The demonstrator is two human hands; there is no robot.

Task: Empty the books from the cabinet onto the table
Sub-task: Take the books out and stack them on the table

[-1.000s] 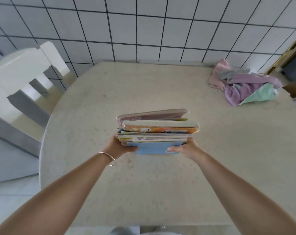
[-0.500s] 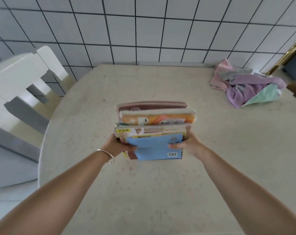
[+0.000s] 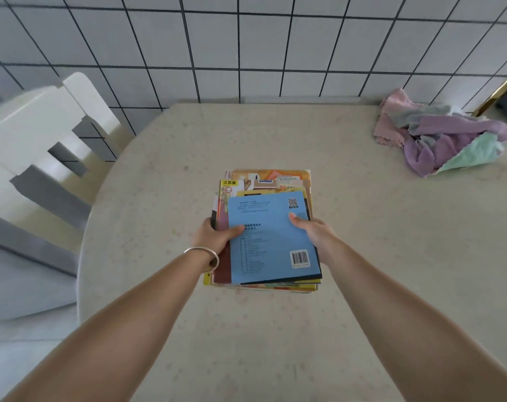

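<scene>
Beige, speckled stone makes the round table (image 3: 159, 285), which stands against a white tiled wall (image 3: 246, 44). On its left is a white chair (image 3: 37, 134). At the far right of the table lies a heap of pink, purple and green cloths (image 3: 441, 137). Near the middle of the table is the stack of books (image 3: 266, 227), with a blue cover on top. The left hand (image 3: 214, 236) grips its left edge, thumb curled on the top; the right hand (image 3: 310, 230) holds the right edge the same way. A silver bracelet (image 3: 203, 253) is on the left wrist.
</scene>
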